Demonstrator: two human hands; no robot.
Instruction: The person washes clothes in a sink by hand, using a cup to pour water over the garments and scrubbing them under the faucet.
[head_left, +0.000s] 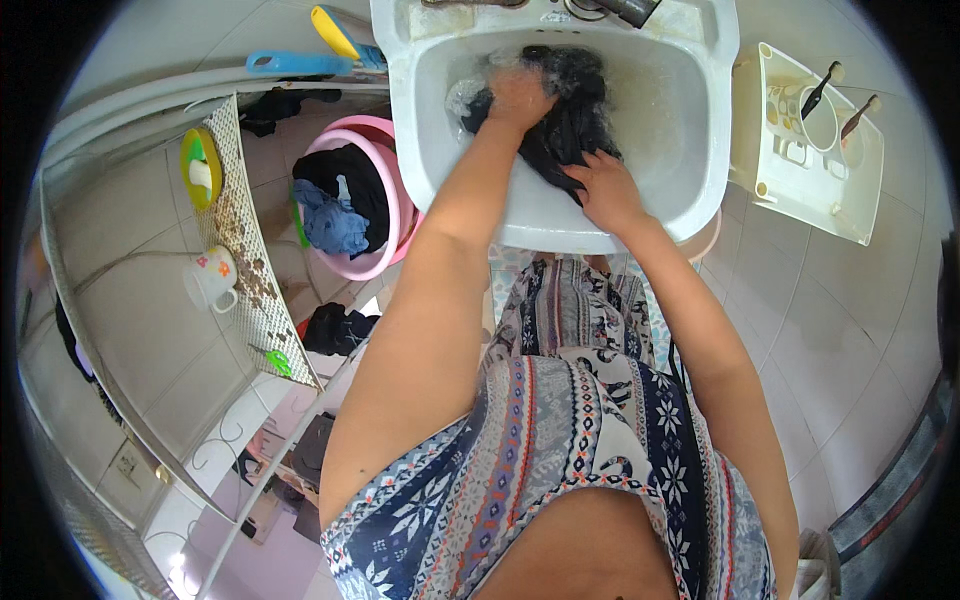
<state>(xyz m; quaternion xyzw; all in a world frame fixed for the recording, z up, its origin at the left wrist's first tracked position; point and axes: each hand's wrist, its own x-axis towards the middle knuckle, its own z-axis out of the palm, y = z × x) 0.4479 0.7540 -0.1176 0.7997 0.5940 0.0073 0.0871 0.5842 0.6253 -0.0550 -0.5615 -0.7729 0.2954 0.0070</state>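
A white washbasin (667, 142) stands before me with cloudy water in it. A wet black cloth (566, 120) lies partly in the water, bunched towards the back and trailing up the near slope of the bowl. My left hand (521, 97) presses on the cloth's left part at the waterline; splashing water blurs its fingers, so its grip is unclear. My right hand (606, 187) holds the cloth's near end against the front of the bowl, its fingers bent over the fabric. Above the bowl, at the back rim, is a dark metal faucet (630, 10).
Left of the basin, a pink tub (390, 217) holds black and blue clothes. A perforated shelf (251, 277) bears a cup (212, 277) and green scissors (279, 362). Blue-handled (300, 63) and yellow-handled (334, 31) tools lie at the upper left. On the right wall, a white holder (817, 202) carries cups and toothbrushes.
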